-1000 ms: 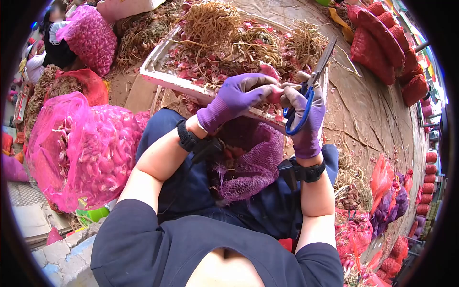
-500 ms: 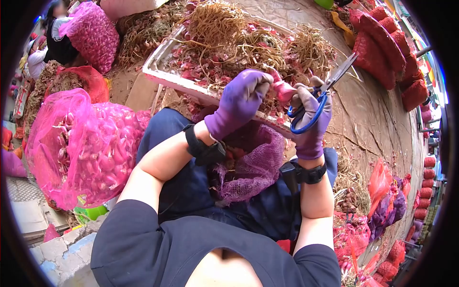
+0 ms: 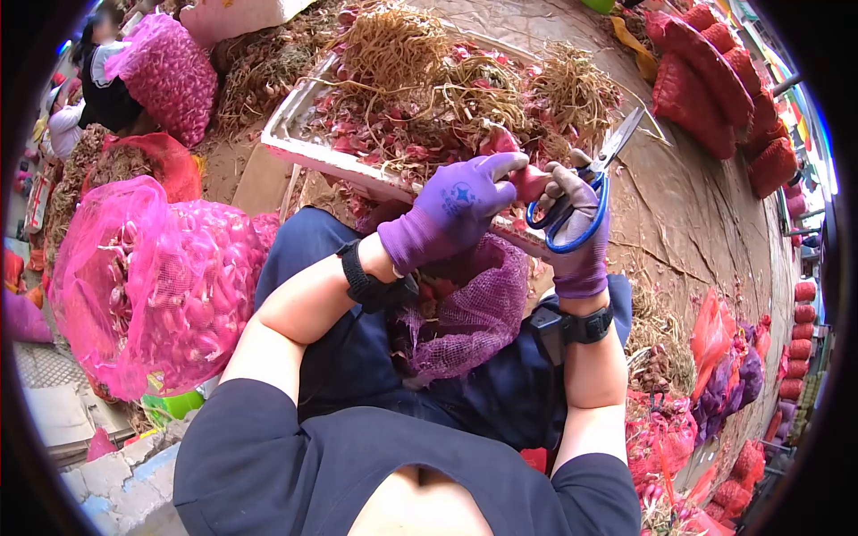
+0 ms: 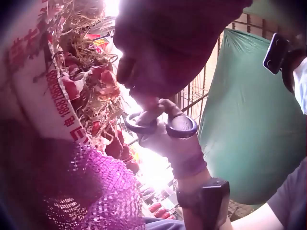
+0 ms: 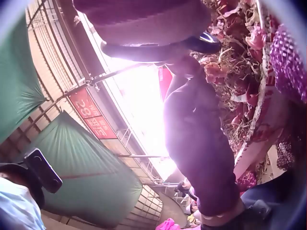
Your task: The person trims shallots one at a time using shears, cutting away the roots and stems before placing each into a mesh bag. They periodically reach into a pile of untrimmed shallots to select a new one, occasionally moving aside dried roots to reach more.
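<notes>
Over the white tray, gloved fingers grip an onion.

L hand, in a purple glove, pinches a reddish bulb w/ thumb & index; R hand, same kind of glove, has fingertips at the bulb's other side & grips blue-handled scissors, blades open, pointing up & away. Just beyond both hands: white tray w/ dry roots & red skins. Below, btwn the wrists: open purple mesh bag. Well L of L hand: pink mesh bag full of bulbs. Far beyond R hand, to its R: red sacks.
</notes>
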`<state>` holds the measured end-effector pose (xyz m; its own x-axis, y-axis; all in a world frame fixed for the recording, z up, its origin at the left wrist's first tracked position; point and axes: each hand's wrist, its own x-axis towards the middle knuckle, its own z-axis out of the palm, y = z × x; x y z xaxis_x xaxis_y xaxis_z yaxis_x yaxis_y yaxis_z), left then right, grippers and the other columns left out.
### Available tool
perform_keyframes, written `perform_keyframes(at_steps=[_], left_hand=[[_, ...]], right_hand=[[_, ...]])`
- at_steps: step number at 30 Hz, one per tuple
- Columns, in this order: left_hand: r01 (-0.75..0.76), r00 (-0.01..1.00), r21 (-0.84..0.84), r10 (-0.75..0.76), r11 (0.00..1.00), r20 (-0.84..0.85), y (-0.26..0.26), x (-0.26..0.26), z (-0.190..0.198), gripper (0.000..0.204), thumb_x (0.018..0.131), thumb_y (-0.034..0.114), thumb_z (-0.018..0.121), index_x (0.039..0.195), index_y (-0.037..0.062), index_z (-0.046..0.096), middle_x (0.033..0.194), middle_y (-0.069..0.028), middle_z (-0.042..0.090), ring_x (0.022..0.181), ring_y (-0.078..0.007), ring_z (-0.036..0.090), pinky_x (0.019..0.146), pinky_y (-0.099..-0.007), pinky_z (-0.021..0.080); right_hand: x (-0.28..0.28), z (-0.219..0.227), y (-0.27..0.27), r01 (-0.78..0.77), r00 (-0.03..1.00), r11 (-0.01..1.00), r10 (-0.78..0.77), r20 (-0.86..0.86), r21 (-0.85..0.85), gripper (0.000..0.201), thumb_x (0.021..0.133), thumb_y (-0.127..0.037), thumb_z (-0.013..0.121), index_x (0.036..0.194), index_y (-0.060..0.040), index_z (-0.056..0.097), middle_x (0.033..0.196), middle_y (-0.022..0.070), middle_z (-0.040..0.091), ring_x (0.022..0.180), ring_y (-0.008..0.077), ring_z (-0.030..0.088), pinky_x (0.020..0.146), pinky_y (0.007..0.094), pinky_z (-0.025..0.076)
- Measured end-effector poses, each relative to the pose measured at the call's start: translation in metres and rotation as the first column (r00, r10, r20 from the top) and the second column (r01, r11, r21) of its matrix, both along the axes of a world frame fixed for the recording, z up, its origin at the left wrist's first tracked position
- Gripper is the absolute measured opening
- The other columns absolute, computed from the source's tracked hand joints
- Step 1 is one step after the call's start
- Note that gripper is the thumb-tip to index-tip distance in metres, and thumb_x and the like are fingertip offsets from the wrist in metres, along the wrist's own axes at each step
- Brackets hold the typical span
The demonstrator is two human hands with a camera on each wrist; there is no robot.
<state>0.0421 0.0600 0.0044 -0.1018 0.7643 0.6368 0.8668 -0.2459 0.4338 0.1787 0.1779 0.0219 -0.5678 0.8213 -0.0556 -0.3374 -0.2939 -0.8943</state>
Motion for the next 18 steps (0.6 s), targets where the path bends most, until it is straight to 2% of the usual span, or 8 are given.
perform_keyframes(at_steps=[4, 6, 10, 13, 14, 15, 17, 18], left_hand=[[0.062, 0.983, 0.019, -0.065, 0.998, 0.171, -0.002, -0.004, -0.025, 0.026, 0.077, 0.005, 0.066, 0.102, 0.0067, 0.060, 0.123, -0.0181, 0.057, 0.105, -0.0355, 0.060, 0.080, -0.0403, 0.053], [-0.041, 0.873, 0.168, -0.046, 0.985, 0.485, 0.000, -0.004, -0.009, 0.048, 0.075, 0.010, 0.070, 0.121, 0.0091, 0.055, 0.131, -0.0204, 0.049, 0.104, -0.0363, 0.060, 0.084, -0.0402, 0.053], [0.021, 0.998, 0.160, -0.030, 0.987, 0.059, 0.002, 0.002, 0.007, 0.059, 0.071, 0.016, 0.077, 0.123, 0.0065, 0.051, 0.128, -0.0222, 0.050, 0.105, -0.0367, 0.060, 0.088, -0.0414, 0.051], [0.110, 0.957, 0.025, -0.113, 0.994, 0.269, 0.001, 0.002, -0.001, 0.054, 0.080, 0.011, 0.072, 0.128, 0.0027, 0.049, 0.118, -0.0149, 0.058, 0.103, -0.0268, 0.061, 0.087, -0.0345, 0.051], [0.249, 0.696, -0.144, -0.074, 0.958, 0.714, 0.003, 0.000, -0.003, 0.043, 0.085, 0.008, 0.066, 0.126, 0.0020, 0.050, 0.109, -0.0069, 0.062, 0.093, -0.0161, 0.063, 0.082, -0.0286, 0.052], [0.347, 0.433, -0.108, -0.057, 0.932, 0.900, 0.003, -0.006, 0.004, 0.036, 0.092, 0.012, 0.059, 0.126, 0.0014, 0.051, 0.107, -0.0034, 0.062, 0.087, -0.0075, 0.060, 0.078, -0.0229, 0.050], [0.478, 0.082, 0.023, -0.071, 0.878, 0.994, -0.004, -0.019, 0.023, 0.039, 0.095, 0.022, 0.055, 0.129, 0.0028, 0.050, 0.107, -0.0034, 0.064, 0.085, -0.0078, 0.061, 0.077, -0.0233, 0.050], [0.508, 0.006, 0.105, -0.125, 0.855, 0.992, -0.002, -0.025, 0.019, 0.045, 0.097, 0.032, 0.051, 0.131, 0.0029, 0.050, 0.108, -0.0030, 0.064, 0.084, -0.0080, 0.061, 0.078, -0.0255, 0.050]], right_hand=[[0.012, 0.021, 0.017, 0.101, 0.994, 0.990, -0.096, -0.055, 0.095, 0.035, 0.090, -0.006, 0.060, 0.122, -0.0021, 0.047, 0.085, 0.0031, 0.059, 0.068, 0.0084, 0.057, 0.063, 0.0216, 0.048], [0.015, 0.032, 0.015, 0.096, 0.993, 0.966, -0.108, 0.036, 0.239, 0.038, 0.088, -0.007, 0.062, 0.122, -0.0003, 0.049, 0.086, 0.0031, 0.059, 0.069, 0.0080, 0.056, 0.063, 0.0220, 0.046], [0.002, 0.027, -0.020, -0.049, 0.995, 0.990, 0.036, 0.097, 0.135, 0.039, 0.085, -0.007, 0.065, 0.120, 0.0019, 0.049, 0.083, 0.0053, 0.063, 0.072, 0.0119, 0.062, 0.066, 0.0241, 0.050], [0.002, 0.021, -0.013, -0.136, 0.988, 0.955, 0.110, 0.112, 0.265, 0.043, 0.087, -0.014, 0.067, 0.122, 0.0008, 0.048, 0.089, 0.0087, 0.065, 0.077, 0.0134, 0.065, 0.071, 0.0251, 0.051], [0.002, 0.023, -0.011, -0.077, 0.997, 0.970, 0.068, 0.049, 0.232, 0.043, 0.088, -0.016, 0.065, 0.123, 0.0009, 0.047, 0.089, 0.0084, 0.065, 0.081, 0.0136, 0.064, 0.074, 0.0254, 0.051], [0.001, 0.029, -0.009, -0.019, 1.000, 0.980, 0.023, -0.017, 0.197, 0.044, 0.089, -0.019, 0.064, 0.124, 0.0010, 0.046, 0.090, 0.0080, 0.065, 0.084, 0.0138, 0.064, 0.076, 0.0258, 0.050], [0.007, 0.023, 0.011, -0.105, 0.987, 0.890, 0.038, 0.156, 0.444, 0.049, 0.091, -0.026, 0.063, 0.126, 0.0016, 0.043, 0.101, 0.0076, 0.062, 0.088, 0.0130, 0.060, 0.081, 0.0264, 0.048], [0.008, 0.024, 0.012, -0.176, 0.968, 0.842, 0.054, 0.245, 0.510, 0.050, 0.090, -0.027, 0.064, 0.126, 0.0018, 0.043, 0.102, 0.0076, 0.061, 0.088, 0.0125, 0.059, 0.080, 0.0258, 0.048]])
